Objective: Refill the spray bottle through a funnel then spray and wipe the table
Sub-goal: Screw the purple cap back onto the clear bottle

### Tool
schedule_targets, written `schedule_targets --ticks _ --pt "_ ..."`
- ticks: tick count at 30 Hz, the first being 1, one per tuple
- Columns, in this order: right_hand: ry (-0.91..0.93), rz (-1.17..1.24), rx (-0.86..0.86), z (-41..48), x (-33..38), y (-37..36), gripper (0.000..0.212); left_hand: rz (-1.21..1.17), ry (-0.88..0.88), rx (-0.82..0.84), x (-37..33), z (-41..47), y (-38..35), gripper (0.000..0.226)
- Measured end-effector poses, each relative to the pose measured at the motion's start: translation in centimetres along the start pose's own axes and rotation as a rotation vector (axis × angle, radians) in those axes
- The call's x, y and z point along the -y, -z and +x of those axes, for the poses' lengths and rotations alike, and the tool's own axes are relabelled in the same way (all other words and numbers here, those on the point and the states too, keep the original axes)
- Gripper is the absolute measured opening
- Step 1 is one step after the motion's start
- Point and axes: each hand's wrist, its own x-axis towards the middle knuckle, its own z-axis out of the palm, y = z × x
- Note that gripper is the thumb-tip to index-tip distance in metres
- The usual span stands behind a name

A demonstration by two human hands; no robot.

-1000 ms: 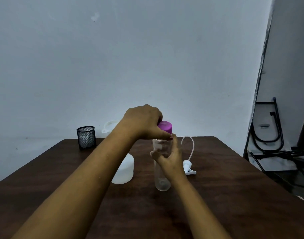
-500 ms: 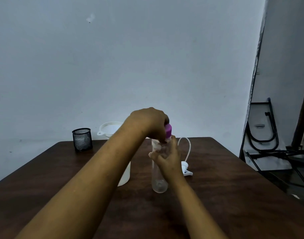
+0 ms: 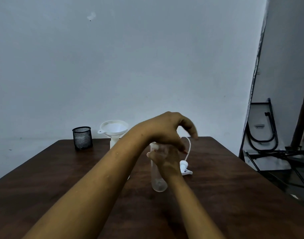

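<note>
A clear, narrow spray bottle (image 3: 157, 178) stands upright on the dark wooden table (image 3: 225, 187). My right hand (image 3: 166, 159) grips its upper half. The bottle's neck (image 3: 153, 146) shows bare, and the purple cap is not in view. My left hand (image 3: 170, 130) hovers just above and to the right of the neck, blurred, with its fingers curved downward; whatever is in its palm is hidden. The white spray head (image 3: 184, 167) with its curved tube lies on the table right of the bottle. A white funnel (image 3: 114, 128) sits in a white container (image 3: 113, 143) behind my left arm.
A black mesh cup (image 3: 82, 138) stands at the table's far left corner, close to the grey wall. A folded black metal chair frame (image 3: 266, 130) leans against the wall off the table's right side.
My left hand has come off the bottle's top and shifted right; the purple cap no longer shows on the neck. The camera has tilted slightly. My right hand still holds the bottle.
</note>
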Motion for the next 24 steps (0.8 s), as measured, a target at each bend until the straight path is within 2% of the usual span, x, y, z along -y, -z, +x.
schedule_targets --ticks 2,4,6,8,9,11,13,15,17,19,22,24 --pt "0.047 0.091 -0.054 -0.1 0.3 0.4 0.054 -0.116 -0.073 -0.158 0.1 0.2 -0.5 0.033" --pt "0.120 0.117 -0.048 -0.3 0.5 0.8 0.056 -0.064 -0.069 -0.436 0.6 0.3 -0.6 0.027" --pt "0.166 0.115 -0.017 -0.4 0.6 0.7 0.053 0.197 0.143 -0.572 1.2 0.1 0.1 0.036" --pt "0.174 0.113 -0.022 -0.5 0.9 0.5 0.049 0.449 0.445 -0.486 1.9 0.0 0.5 0.061" --pt "0.172 0.118 -0.022 -0.5 0.9 0.5 0.049 0.498 0.538 -0.431 1.9 -0.1 0.6 0.069" --pt "0.175 0.118 -0.019 -0.5 0.8 0.5 0.050 0.488 0.580 -0.361 1.8 -0.2 0.6 0.069" --pt "0.180 0.120 -0.008 -0.5 0.8 0.6 0.051 0.467 0.509 -0.272 1.7 -0.4 0.8 0.050" --pt "0.170 0.111 -0.001 -0.4 0.5 0.7 0.049 0.374 0.383 -0.107 1.1 -0.8 1.6 0.022" --pt "0.152 0.100 0.003 -0.5 0.3 0.5 0.045 0.251 0.281 0.091 0.5 -1.1 2.2 0.015" --pt "0.120 0.107 0.000 -0.5 0.1 0.3 0.046 0.146 0.220 0.175 0.0 -1.2 2.2 0.013" --pt "0.091 0.139 -0.032 -0.3 0.2 0.3 0.036 -0.059 0.075 0.028 -0.4 -1.2 1.6 0.008" --pt "0.099 0.158 -0.037 -0.1 0.2 0.6 0.044 -0.156 0.018 -0.176 0.1 -0.9 1.3 0.007"
